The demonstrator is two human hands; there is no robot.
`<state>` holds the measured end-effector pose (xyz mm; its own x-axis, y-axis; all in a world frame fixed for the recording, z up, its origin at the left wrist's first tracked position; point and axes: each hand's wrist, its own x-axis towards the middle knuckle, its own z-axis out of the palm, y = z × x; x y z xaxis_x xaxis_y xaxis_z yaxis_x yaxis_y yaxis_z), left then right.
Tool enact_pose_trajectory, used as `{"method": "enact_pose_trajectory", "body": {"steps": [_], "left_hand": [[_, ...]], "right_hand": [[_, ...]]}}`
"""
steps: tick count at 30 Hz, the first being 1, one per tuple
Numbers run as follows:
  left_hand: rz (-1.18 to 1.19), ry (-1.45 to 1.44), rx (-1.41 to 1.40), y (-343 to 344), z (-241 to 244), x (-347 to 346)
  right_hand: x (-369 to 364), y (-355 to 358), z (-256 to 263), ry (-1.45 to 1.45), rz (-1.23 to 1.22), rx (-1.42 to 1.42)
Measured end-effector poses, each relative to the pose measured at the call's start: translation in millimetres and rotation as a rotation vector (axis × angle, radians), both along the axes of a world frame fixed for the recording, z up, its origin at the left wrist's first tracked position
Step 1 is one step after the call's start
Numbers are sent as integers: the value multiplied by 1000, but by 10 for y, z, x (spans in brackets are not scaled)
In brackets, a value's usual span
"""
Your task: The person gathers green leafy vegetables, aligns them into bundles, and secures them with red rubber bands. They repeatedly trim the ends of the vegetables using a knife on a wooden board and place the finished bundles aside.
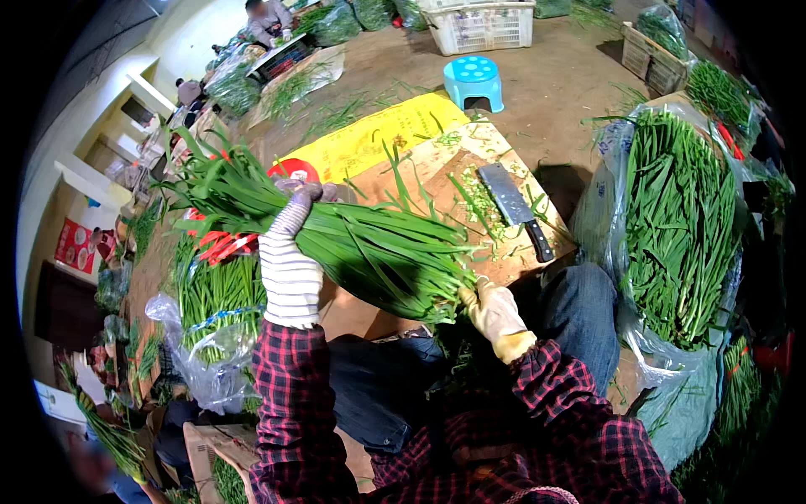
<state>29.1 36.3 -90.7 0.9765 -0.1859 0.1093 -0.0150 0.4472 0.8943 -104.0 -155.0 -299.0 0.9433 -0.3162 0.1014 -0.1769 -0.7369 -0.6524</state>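
Note:
A thick bunch of garlic chives (371,252) lies slantwise before me, leaf tips to the upper left and pale stem ends to the lower right. My left hand (293,258), in a striped knit glove, is wrapped around its leafy part. At the stem ends, my right hand (497,312), in a cream and yellow glove, has its fingertips against the stalks. Beyond the bunch is a wooden cutting board (403,176) strewn with green trimmings. A cleaver (507,195) with a black handle rests on the board, its handle pointing towards me.
To the right, an open plastic bag (598,195) holds many loose chives (683,233). Tied bunches (220,296) with red straps (230,246) stand at left. Beyond the board are a yellow sheet (384,132), a blue stool (473,82) and a white crate (482,28). Another person (267,22) sits farther off.

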Motion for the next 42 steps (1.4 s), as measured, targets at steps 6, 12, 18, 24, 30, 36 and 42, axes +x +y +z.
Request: {"method": "enact_pose_trajectory", "body": {"steps": [6,12,18,24,30,36,42], "left_hand": [[104,3,-121,377,504,-21],[-21,36,-272,417,491,29],[3,49,-230,368,450,157],[219,23,-157,414,574,306],[182,54,-210,251,514,370],[167,0,-177,216,572,440],[146,2,-159,309,569,450]], "right_hand": [[-587,-309,-570,243,134,-54],[-383,53,1401,-336,157,-13],[4,96,1399,-402,250,-118],[-853,-439,620,134,369,-56],[-533,-78,1659,-306,163,84],[-711,-300,1073,-279,258,-128],[-651,-298,1684,-375,180,-252]]}}
